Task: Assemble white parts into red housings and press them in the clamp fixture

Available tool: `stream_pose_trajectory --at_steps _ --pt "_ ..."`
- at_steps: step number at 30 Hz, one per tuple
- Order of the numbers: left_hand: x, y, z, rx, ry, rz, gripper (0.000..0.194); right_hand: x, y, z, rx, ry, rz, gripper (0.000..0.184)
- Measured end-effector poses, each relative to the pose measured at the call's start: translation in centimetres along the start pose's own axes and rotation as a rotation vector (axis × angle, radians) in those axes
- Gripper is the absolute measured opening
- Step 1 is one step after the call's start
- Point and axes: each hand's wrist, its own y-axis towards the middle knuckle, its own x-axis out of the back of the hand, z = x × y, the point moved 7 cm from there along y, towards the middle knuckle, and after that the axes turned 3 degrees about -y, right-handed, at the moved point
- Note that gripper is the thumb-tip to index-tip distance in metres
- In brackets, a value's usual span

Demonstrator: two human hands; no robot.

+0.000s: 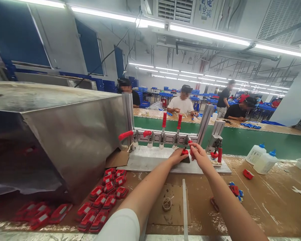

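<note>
Pinching the clamp handle (190, 143) with my right grip (198, 153)—left grip (176, 156) at the red part (185, 152), closure unclear—clamping seemingly unfinished.

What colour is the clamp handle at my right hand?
Red. The clamp handle shows at the right hand in the head view, partly covered by fingers.
</note>
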Motion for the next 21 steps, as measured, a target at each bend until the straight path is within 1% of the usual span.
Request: stream_pose_trajectory --at_steps 4,8,13,18,21 --pt "0.0 1.0 0.4 0.001 -0.017 0.023 0.041 -0.1 -0.1 0.1 0.012 -0.043 0.03 0.052" --pt "0.0 1.8 0.6 -0.016 -0.04 0.066 0.039 -0.2 -0.6 -1.2 0.019 -0.097 0.084 0.049" --pt "0.3 1.8 0.4 -0.067 -0.066 0.114 0.036 -0.2 -0.7 -1.9 0.043 -0.106 0.078 0.046" --pt "0.6 1.8 0.1 -0.091 -0.067 0.11 0.033 -0.3 -0.6 -2.3 0.042 -0.133 0.097 0.044" --pt "0.6 2.0 0.2 -0.082 -0.079 0.105 0.031 -0.3 -0.8 -3.3 0.073 -0.254 0.154 0.039"
